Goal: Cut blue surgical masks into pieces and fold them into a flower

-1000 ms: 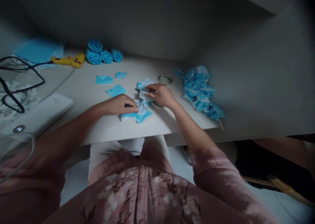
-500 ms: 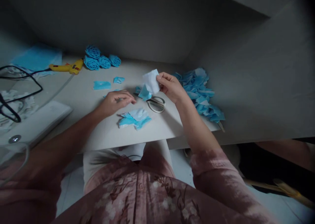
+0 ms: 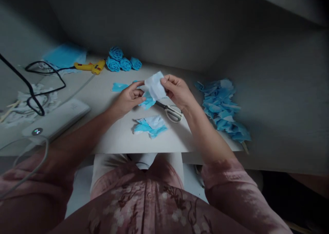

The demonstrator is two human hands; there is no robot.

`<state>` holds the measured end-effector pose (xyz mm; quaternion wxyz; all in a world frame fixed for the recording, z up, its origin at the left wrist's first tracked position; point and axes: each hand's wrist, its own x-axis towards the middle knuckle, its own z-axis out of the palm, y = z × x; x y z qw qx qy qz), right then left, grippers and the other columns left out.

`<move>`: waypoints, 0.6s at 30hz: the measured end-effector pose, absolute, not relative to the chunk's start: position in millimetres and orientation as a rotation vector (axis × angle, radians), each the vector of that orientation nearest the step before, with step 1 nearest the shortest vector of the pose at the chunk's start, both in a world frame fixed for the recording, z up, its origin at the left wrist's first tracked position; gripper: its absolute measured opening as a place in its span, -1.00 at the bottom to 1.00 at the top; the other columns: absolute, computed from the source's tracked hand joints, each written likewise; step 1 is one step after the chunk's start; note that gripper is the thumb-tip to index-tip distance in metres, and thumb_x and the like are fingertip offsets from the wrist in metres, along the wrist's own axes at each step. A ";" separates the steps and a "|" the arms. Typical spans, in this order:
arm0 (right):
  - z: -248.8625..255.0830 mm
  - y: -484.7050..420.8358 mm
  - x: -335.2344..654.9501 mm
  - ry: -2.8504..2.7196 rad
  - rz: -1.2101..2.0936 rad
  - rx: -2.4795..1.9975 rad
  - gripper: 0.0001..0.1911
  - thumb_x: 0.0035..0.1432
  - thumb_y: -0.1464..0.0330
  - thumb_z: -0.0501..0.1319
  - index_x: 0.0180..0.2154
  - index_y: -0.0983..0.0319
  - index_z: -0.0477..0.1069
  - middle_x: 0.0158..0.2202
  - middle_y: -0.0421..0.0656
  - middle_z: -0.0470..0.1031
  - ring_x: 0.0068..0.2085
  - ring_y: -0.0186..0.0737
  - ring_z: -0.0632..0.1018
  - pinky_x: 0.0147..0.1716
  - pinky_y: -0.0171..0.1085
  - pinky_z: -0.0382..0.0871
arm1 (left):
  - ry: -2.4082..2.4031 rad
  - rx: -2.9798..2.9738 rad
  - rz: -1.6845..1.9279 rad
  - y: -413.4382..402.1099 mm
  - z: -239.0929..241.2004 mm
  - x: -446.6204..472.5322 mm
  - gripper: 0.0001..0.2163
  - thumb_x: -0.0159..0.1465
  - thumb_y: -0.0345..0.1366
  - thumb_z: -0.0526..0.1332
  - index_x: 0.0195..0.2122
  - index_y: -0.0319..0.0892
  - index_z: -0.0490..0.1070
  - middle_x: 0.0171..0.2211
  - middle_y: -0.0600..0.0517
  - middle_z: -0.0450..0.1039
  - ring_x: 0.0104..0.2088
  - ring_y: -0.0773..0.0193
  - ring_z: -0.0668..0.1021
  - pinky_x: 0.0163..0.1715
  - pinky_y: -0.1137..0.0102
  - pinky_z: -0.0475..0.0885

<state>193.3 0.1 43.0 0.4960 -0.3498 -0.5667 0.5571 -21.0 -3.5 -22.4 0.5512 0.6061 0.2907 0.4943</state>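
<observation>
My right hand (image 3: 177, 90) pinches the upper right edge of a thin cloth piece (image 3: 155, 84), white on the face toward me, with a blue part (image 3: 147, 103) hanging at its lower left. At the left edge of that piece is my left hand (image 3: 131, 98), its thumb against the blue part and its index finger at the white corner. Below the hands lie scissors (image 3: 173, 113) with white handles, their blades partly under the cloth. Nearer to me on the table (image 3: 115, 141) rests a small heap of blue and white cloth scraps (image 3: 150, 126).
Rolled blue cloth roses (image 3: 125, 64) sit at the back, beside a yellow glue gun (image 3: 89, 67) and blue sheets (image 3: 64, 57). A blue strip (image 3: 119, 86) lies past my left hand. Blue scraps (image 3: 222, 105) pile up at right. A white power bank-like box (image 3: 59, 119) and cables stand at left.
My left hand has risen and moved in to the cloth piece, taking its left side. The right hand still holds it. My view has shifted somewhat to the left.
</observation>
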 end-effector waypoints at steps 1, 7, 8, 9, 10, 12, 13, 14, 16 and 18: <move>41.1 4.6 196.4 -1.316 1.289 -0.845 -0.44 -0.11 -0.05 0.56 -0.43 0.19 0.37 -0.53 -0.36 0.27 -0.48 -0.47 0.30 -0.46 -0.43 0.26 | 0.707 1.459 1.149 -3.5 -22.3 -22.2 -0.35 0.12 -0.29 0.46 0.25 -0.18 0.37 -0.34 0.08 0.53 -0.37 0.32 0.56 -0.37 0.45 0.45; 12.1 21.7 213.1 -1.022 1.136 -0.907 -0.47 -0.14 -0.03 0.56 -0.40 0.16 0.39 -0.54 -0.39 0.20 -0.49 -0.44 0.29 -0.44 -0.40 0.34 | 0.852 1.893 1.005 -4.9 -29.2 -23.8 -0.58 0.24 -0.25 0.30 0.14 -0.17 0.53 -0.12 -0.09 0.61 -0.16 0.18 0.62 -0.21 0.36 0.51; 5.9 21.3 213.1 -1.005 1.139 -0.931 -0.46 -0.17 -0.04 0.56 -0.40 0.15 0.39 -0.55 -0.39 0.19 -0.49 -0.44 0.28 -0.45 -0.40 0.33 | 0.884 1.984 1.036 -5.2 -29.8 -23.7 -0.62 0.25 -0.26 0.27 0.09 -0.17 0.58 -0.01 -0.13 0.60 -0.04 0.13 0.62 -0.11 0.32 0.53; 0.3 20.1 212.3 -0.998 1.138 -0.951 -0.45 -0.20 -0.05 0.56 -0.40 0.15 0.40 -0.54 -0.39 0.21 -0.49 -0.43 0.29 -0.46 -0.39 0.33 | 0.915 2.043 1.095 -5.7 -29.6 -23.7 -0.65 0.26 -0.28 0.25 0.06 -0.17 0.60 0.08 -0.15 0.57 0.05 0.09 0.60 -0.02 0.28 0.52; -4.3 18.5 211.1 -1.003 1.129 -0.966 -0.45 -0.22 -0.06 0.56 -0.40 0.15 0.41 -0.53 -0.38 0.24 -0.47 -0.43 0.30 -0.46 -0.39 0.32 | 0.948 2.063 1.171 -6.4 -28.6 -23.7 -0.66 0.27 -0.30 0.22 0.04 -0.17 0.62 0.11 -0.16 0.56 0.08 0.09 0.59 0.03 0.26 0.51; -9.8 14.8 208.4 -1.051 1.085 -0.978 -0.46 -0.19 -0.07 0.54 -0.37 0.16 0.45 -0.48 -0.35 0.32 -0.44 -0.41 0.33 -0.44 -0.38 0.31 | 1.009 2.000 1.307 -9.3 -24.2 -23.8 -0.69 0.29 -0.32 0.19 -0.01 -0.19 0.64 0.03 -0.13 0.60 0.01 0.13 0.61 0.04 0.26 0.52; -10.7 12.9 207.2 -1.089 1.055 -0.977 -0.48 -0.14 -0.06 0.53 -0.36 0.17 0.47 -0.47 -0.34 0.35 -0.43 -0.41 0.34 -0.43 -0.38 0.30 | 1.027 1.943 1.337 -11.5 -21.2 -23.6 -0.71 0.30 -0.31 0.20 -0.05 -0.19 0.65 -0.05 -0.11 0.63 -0.06 0.16 0.62 0.01 0.27 0.53; -10.8 11.0 205.9 -1.131 1.025 -0.973 -0.51 -0.09 -0.05 0.51 -0.34 0.17 0.49 -0.45 -0.33 0.37 -0.42 -0.41 0.35 -0.42 -0.37 0.29 | 1.025 1.887 1.333 -14.1 -18.1 -23.1 -0.74 0.31 -0.31 0.21 -0.07 -0.19 0.66 -0.11 -0.09 0.65 -0.11 0.18 0.63 -0.02 0.28 0.54; -9.3 6.3 203.0 -1.215 0.967 -0.962 -0.56 0.01 -0.03 0.46 -0.30 0.17 0.51 -0.44 -0.31 0.39 -0.41 -0.39 0.35 -0.40 -0.36 0.28 | 0.968 1.778 1.256 -20.1 -12.3 -21.2 -0.75 0.30 -0.30 0.25 -0.08 -0.20 0.67 -0.18 -0.07 0.67 -0.18 0.21 0.63 -0.10 0.30 0.56; -7.2 -0.4 198.5 -1.297 0.910 -0.967 -0.62 0.10 -0.01 0.42 -0.29 0.16 0.53 -0.43 -0.30 0.41 -0.40 -0.37 0.36 -0.37 -0.33 0.28 | 0.881 1.682 1.162 -25.7 -8.5 -18.1 -0.72 0.29 -0.29 0.28 -0.03 -0.20 0.66 -0.15 -0.09 0.69 -0.21 0.21 0.64 -0.16 0.31 0.58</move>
